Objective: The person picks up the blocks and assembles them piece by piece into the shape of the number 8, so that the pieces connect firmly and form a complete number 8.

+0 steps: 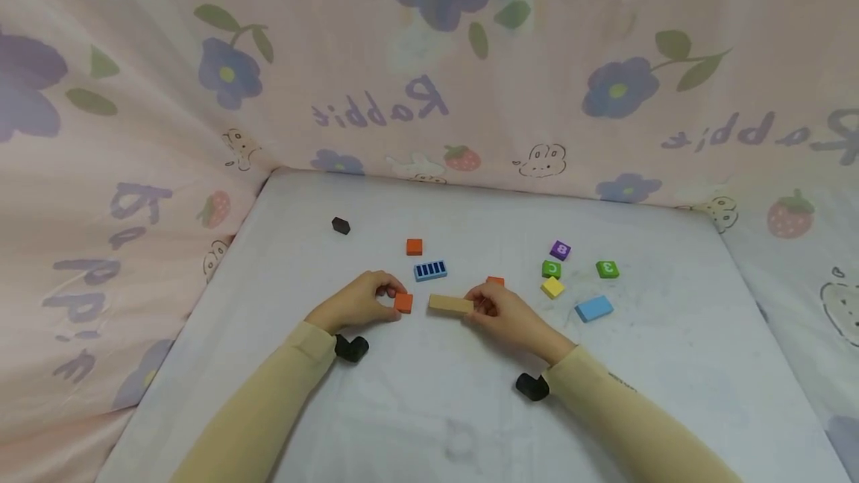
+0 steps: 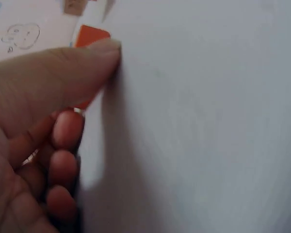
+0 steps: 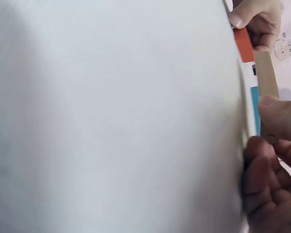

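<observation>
My left hand (image 1: 362,298) pinches a small orange square block (image 1: 403,303) between thumb and fingers. In the left wrist view the thumb covers much of that orange block (image 2: 92,35). To the right of it, my right hand (image 1: 506,317) pinches the right end of a long tan wooden block (image 1: 450,305). A short gap separates the two held blocks. The right wrist view shows the wooden block (image 3: 266,77) pointing toward the orange block (image 3: 244,44). Just beyond them lies a light blue block with dark stripes (image 1: 430,270). Another orange block (image 1: 495,281) is partly hidden behind my right hand.
Farther back lie an orange square (image 1: 414,247) and a black hexagonal piece (image 1: 341,225). On the right are a purple block (image 1: 560,250), green blocks (image 1: 607,269), a yellow block (image 1: 552,288) and a blue block (image 1: 594,308). Patterned cloth (image 1: 496,95) rises behind the white surface.
</observation>
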A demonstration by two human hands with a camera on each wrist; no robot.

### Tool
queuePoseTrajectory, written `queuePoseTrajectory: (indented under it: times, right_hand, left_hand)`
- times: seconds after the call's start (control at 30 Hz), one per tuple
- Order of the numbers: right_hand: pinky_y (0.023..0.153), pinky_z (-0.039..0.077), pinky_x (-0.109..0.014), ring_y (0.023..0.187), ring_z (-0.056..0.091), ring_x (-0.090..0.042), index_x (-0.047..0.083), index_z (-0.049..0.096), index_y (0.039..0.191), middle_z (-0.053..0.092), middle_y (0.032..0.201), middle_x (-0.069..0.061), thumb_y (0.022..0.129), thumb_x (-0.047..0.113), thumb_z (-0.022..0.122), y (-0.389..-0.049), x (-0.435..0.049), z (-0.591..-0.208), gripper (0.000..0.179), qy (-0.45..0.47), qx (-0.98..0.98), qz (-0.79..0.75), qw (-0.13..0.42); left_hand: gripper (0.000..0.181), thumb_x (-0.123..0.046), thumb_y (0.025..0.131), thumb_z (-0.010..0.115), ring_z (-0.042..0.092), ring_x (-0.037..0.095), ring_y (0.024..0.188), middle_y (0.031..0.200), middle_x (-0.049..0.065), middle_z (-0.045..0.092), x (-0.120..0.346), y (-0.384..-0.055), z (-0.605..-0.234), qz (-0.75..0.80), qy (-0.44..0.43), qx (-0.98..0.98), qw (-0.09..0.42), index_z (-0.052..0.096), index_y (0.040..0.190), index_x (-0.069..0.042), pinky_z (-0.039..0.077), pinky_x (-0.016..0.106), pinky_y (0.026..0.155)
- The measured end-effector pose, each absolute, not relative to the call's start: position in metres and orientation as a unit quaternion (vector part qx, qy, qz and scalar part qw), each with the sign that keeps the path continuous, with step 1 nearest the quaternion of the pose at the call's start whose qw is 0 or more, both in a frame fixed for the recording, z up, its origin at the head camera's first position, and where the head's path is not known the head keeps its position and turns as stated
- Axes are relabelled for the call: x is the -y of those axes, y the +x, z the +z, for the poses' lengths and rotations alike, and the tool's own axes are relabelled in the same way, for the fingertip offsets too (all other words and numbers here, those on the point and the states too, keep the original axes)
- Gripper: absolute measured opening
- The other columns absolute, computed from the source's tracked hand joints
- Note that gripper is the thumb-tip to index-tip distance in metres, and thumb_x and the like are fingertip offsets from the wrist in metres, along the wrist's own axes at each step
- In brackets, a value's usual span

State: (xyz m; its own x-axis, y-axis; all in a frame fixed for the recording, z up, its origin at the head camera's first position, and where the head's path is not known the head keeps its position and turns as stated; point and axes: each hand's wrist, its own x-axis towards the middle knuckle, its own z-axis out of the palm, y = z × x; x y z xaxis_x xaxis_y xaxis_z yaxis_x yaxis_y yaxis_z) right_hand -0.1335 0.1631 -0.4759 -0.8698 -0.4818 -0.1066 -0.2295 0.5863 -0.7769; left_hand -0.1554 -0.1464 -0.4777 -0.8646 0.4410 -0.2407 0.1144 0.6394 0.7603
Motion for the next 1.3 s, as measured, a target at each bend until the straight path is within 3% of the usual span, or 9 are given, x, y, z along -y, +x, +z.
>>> queuePoseTrajectory:
  times: [0.53, 1.0, 1.3]
  right_hand:
    - [0.064, 0.041, -0.028, 0.077, 0.05, -0.018, 0.026, 0.064, 0.109, 0.054, 0.083, -0.001, 0.084, 0.034, 0.077, -0.119, -0.174, -0.484, 0.03, -0.164, -0.87, -0.415, 0.21]
    - [0.067, 0.04, -0.032, 0.081, 0.049, -0.019, 0.032, 0.067, 0.107, 0.053, 0.087, -0.001, 0.081, 0.04, 0.078, -0.13, -0.162, -0.484, 0.03, -0.145, -0.881, -0.408, 0.191]
    - [0.067, 0.038, -0.032, 0.08, 0.048, -0.019, 0.032, 0.068, 0.106, 0.052, 0.087, -0.001, 0.079, 0.044, 0.078, -0.13, -0.158, -0.488, 0.032, -0.147, -0.882, -0.405, 0.191]
  left_hand:
    - [0.033, -0.022, 0.078, 0.082, 0.048, 0.018, 0.09, 0.094, -0.001, 0.057, 0.141, -0.15, -0.486, 0.431, 0.138, -0.863, 0.224, 0.066, 0.107, -0.023, 0.04, 0.033, 0.077]
    - [0.031, -0.025, 0.078, 0.083, 0.047, 0.019, 0.086, 0.085, 0.003, 0.052, 0.133, -0.165, -0.48, 0.41, 0.161, -0.877, 0.194, 0.069, 0.105, -0.021, 0.037, 0.034, 0.074]
    - [0.032, -0.029, 0.077, 0.083, 0.045, 0.019, 0.088, 0.084, 0.001, 0.05, 0.133, -0.16, -0.484, 0.389, 0.132, -0.892, 0.19, 0.068, 0.105, -0.026, 0.035, 0.034, 0.072]
